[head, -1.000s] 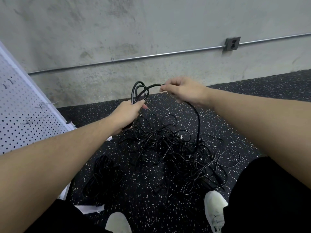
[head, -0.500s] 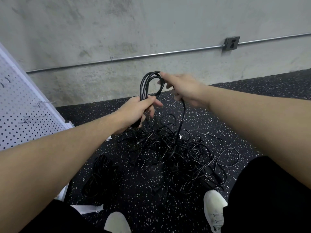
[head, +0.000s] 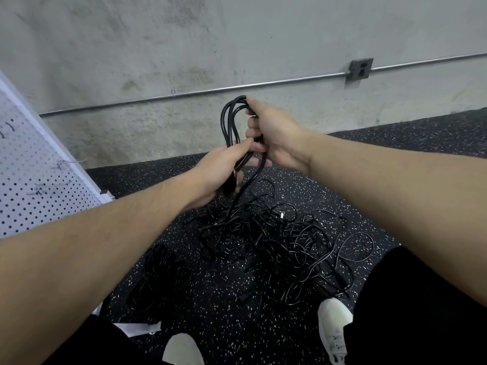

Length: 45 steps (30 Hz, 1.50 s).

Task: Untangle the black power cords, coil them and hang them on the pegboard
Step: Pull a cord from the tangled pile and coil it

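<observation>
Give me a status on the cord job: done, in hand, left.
Done: one coiled bundle lies on the floor; nothing visibly hangs on the pegboard. In hand: left hand grips a coil, right hand holds its loop top. Left: the tangled pile, still joined to the coil, and all hanging.

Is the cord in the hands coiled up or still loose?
Partly coiled: loops stand between left hand and right hand, but its tail runs into the pile.

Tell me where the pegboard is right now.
In the head view the white pegboard stands at the far left, leaning against the concrete wall, left of the left hand and the tangled cords on the floor.
</observation>
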### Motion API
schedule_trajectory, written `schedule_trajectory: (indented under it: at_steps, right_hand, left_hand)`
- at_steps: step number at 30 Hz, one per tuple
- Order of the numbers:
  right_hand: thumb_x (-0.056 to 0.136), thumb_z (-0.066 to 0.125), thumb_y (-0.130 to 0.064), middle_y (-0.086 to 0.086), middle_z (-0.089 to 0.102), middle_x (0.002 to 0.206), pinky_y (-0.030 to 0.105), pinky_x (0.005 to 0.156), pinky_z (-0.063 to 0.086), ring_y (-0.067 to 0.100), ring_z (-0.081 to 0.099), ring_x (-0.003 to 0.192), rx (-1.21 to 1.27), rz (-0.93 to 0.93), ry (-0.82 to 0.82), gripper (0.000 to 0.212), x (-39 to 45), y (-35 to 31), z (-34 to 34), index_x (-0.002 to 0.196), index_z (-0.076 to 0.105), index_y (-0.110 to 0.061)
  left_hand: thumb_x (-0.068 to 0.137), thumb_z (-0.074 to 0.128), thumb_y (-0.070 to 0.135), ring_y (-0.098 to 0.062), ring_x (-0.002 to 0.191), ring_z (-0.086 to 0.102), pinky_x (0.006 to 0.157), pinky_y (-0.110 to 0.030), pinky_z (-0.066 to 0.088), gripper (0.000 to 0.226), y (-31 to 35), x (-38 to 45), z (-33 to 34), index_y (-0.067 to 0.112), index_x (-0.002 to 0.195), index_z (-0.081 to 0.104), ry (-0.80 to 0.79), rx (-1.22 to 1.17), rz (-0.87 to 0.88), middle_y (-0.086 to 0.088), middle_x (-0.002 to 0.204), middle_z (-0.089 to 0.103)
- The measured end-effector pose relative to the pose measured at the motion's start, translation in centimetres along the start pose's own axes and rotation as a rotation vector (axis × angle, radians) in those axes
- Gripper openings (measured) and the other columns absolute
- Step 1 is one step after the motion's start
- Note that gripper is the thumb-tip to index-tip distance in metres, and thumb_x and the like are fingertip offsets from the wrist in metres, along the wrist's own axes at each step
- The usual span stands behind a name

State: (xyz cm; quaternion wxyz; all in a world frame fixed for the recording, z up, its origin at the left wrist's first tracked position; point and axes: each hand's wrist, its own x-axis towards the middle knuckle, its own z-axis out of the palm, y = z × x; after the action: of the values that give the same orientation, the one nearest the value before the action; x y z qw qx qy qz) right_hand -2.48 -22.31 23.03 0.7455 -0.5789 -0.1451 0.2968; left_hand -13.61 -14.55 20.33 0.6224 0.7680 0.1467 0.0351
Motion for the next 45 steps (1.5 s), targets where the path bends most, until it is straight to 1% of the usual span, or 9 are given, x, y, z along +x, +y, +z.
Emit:
schedule_trajectory:
  at_steps: [5, 10, 16, 22, 26, 31, 39, 41, 45]
  right_hand:
    - [0.108, 0.045, -0.031, -0.009, 0.035, 0.048, 0.018, 0.034, 0.023, 0.006, 0.032, 0.044, 0.007, 0.028, -0.06, 0.024, 0.1, 0.0, -0.3, 0.089, 0.046, -0.017]
    - [0.109, 0.042, -0.029, -0.005, 0.032, 0.057, 0.016, 0.037, 0.024, 0.008, 0.031, 0.046, 0.042, 0.058, -0.132, 0.025, -0.5, 0.1, -0.3, 0.089, 0.044, -0.015]
    - [0.11, 0.039, -0.032, -0.007, 0.03, 0.054, 0.024, 0.053, 0.033, 0.009, 0.032, 0.045, 0.061, 0.065, -0.153, 0.026, -0.4, 0.1, -0.7, 0.088, 0.043, -0.017]
    - [0.11, 0.038, -0.035, -0.007, 0.047, 0.052, 0.025, 0.06, 0.04, 0.012, 0.047, 0.053, -0.062, 0.05, -0.108, 0.03, -0.3, 0.5, -0.8, 0.086, 0.046, -0.019]
    - [0.109, 0.035, -0.044, 0.001, 0.07, 0.08, 0.03, 0.057, 0.055, 0.016, 0.065, 0.074, -0.109, 0.096, -0.138, 0.035, -1.0, 0.6, -0.8, 0.101, 0.054, -0.017]
    - [0.104, 0.016, -0.025, 0.001, 0.078, 0.102, 0.047, 0.104, 0.048, 0.02, 0.07, 0.099, -0.301, 0.176, -0.325, 0.043, -1.3, 1.2, -2.2, 0.117, 0.057, -0.021]
    - [0.095, 0.047, -0.003, -0.008, 0.041, 0.158, 0.035, 0.12, 0.024, 0.011, 0.032, 0.146, -1.061, 0.191, -0.752, 0.067, -2.6, 2.7, -2.4, 0.156, 0.035, -0.027]
    - [0.099, 0.054, -0.013, -0.007, 0.045, 0.155, 0.024, 0.111, 0.028, 0.01, 0.038, 0.137, -1.067, 0.151, -0.783, 0.051, -3.2, 2.8, -1.6, 0.148, 0.047, -0.025]
    - [0.103, 0.056, -0.033, 0.001, 0.076, 0.103, 0.041, 0.107, 0.042, 0.017, 0.068, 0.109, -0.977, 0.184, -0.793, 0.019, -3.0, 3.2, -1.5, 0.115, 0.061, -0.019]
  left_hand:
    - [0.109, 0.044, 0.038, -0.019, 0.077, 0.065, 0.062, -0.024, 0.054, 0.031, 0.0, 0.1, -0.3, 0.026, 0.117, 0.071, -0.068, -0.166, -0.073, 0.001, 0.072, 0.063]
    - [0.102, 0.048, 0.003, -0.017, 0.068, 0.071, 0.053, -0.024, 0.056, 0.037, -0.4, -0.3, -1.0, 0.028, 0.114, 0.073, -0.153, -0.28, -0.132, 0.003, 0.08, 0.068]
    - [0.1, 0.04, 0.011, -0.011, 0.074, 0.057, 0.059, -0.022, 0.041, 0.041, -0.2, -0.2, -1.0, 0.029, 0.123, 0.068, -0.18, -0.211, -0.148, -0.001, 0.116, 0.076]
    - [0.106, 0.044, 0.012, -0.008, 0.065, 0.047, 0.065, -0.023, 0.041, 0.032, -1.2, 0.6, -0.9, 0.024, 0.12, 0.07, -0.15, -0.132, -0.126, 0.006, 0.068, 0.053]
    - [0.105, 0.045, 0.003, -0.011, 0.053, 0.047, 0.077, -0.035, 0.063, 0.032, -1.6, 0.6, -0.6, 0.02, 0.119, 0.07, -0.073, -0.14, -0.087, 0.004, 0.065, 0.039]
    - [0.107, 0.044, 0.01, -0.006, 0.044, 0.037, 0.051, -0.028, 0.056, 0.034, -1.3, 0.9, -1.1, 0.029, 0.118, 0.07, 0.066, -0.187, -0.048, 0.004, 0.064, 0.034]
    - [0.107, 0.038, 0.012, -0.008, 0.048, 0.028, 0.048, -0.024, 0.035, 0.04, -0.6, 1.4, -1.8, 0.033, 0.12, 0.069, 0.194, -0.366, 0.037, 0.008, 0.063, 0.036]
    - [0.108, 0.036, 0.013, -0.007, 0.047, 0.029, 0.046, -0.022, 0.036, 0.04, -0.2, 1.3, -1.8, 0.033, 0.123, 0.067, 0.22, -0.423, 0.039, 0.008, 0.062, 0.036]
    - [0.109, 0.038, 0.017, -0.007, 0.043, 0.034, 0.049, -0.025, 0.036, 0.038, 0.1, 1.2, -1.8, 0.033, 0.129, 0.066, 0.288, -0.393, 0.021, 0.008, 0.062, 0.038]
